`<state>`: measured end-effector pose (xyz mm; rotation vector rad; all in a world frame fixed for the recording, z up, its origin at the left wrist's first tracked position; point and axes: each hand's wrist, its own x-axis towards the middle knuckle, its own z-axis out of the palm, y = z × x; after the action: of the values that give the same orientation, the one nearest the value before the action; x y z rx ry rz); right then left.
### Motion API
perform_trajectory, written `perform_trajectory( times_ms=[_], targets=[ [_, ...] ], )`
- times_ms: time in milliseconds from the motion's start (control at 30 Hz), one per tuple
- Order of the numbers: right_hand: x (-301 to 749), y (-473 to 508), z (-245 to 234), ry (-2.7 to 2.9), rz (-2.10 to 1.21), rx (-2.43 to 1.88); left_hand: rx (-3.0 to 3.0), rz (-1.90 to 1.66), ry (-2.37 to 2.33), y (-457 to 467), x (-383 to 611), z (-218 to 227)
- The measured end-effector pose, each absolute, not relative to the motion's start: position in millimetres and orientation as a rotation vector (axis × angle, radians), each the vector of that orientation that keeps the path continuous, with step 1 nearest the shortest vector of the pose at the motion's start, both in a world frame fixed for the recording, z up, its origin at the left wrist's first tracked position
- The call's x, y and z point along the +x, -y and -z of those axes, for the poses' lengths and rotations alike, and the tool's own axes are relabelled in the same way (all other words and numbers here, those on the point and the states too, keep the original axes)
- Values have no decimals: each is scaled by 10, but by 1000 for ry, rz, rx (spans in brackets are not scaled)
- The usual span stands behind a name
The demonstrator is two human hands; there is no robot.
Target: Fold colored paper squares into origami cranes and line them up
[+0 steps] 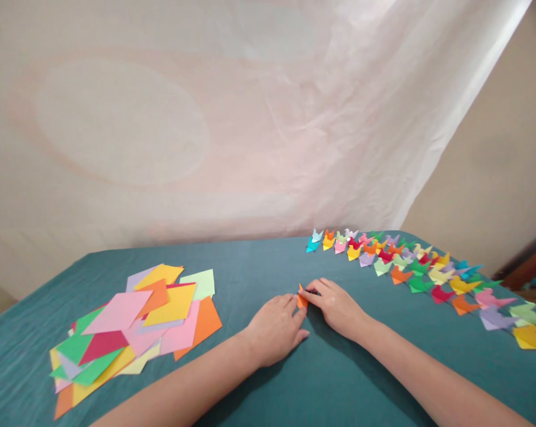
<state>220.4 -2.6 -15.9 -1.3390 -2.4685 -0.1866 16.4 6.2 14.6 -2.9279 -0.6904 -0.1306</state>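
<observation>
A small orange folded paper piece [301, 298] rests on the teal tablecloth [259, 261] between both hands. My left hand [276, 329] lies palm down with its fingers curled, the fingertips pressing on the near side of the piece. My right hand [334, 305] comes in from the right and pinches the piece's top with thumb and fingertips. Most of the piece is hidden under the fingers.
A loose pile of coloured square paper sheets [134, 320] lies at the left. Rows of several finished paper cranes [410, 267] run along the table's right side to its edge. A pale sheet [205, 118] hangs behind the table.
</observation>
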Motion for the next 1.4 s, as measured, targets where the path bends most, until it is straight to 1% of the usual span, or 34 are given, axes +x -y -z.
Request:
perform_trajectory(
  times_ms=[333, 733, 967, 1100, 1233, 1400],
  targets=[
    [2113, 58, 127, 2449, 175, -1499, -2923, 170, 665, -75, 159, -127],
    [2150, -31, 190, 2346, -32, -1545, -2934, 152, 658, -73, 159, -156],
    [2125, -95, 133, 2360, 9, -1603, -2947, 144, 660, -74, 157, -185],
    [2102, -159, 104, 2369, 45, -1600, -2940, 135, 668, -63, 157, -195],
    [2128, -202, 83, 2371, -16, -1566, -2920, 106, 688, -47, 142, -213],
    [2173, 0, 25, 2351, -45, -1518, -2935, 109, 675, -29, 110, -219]
  ],
)
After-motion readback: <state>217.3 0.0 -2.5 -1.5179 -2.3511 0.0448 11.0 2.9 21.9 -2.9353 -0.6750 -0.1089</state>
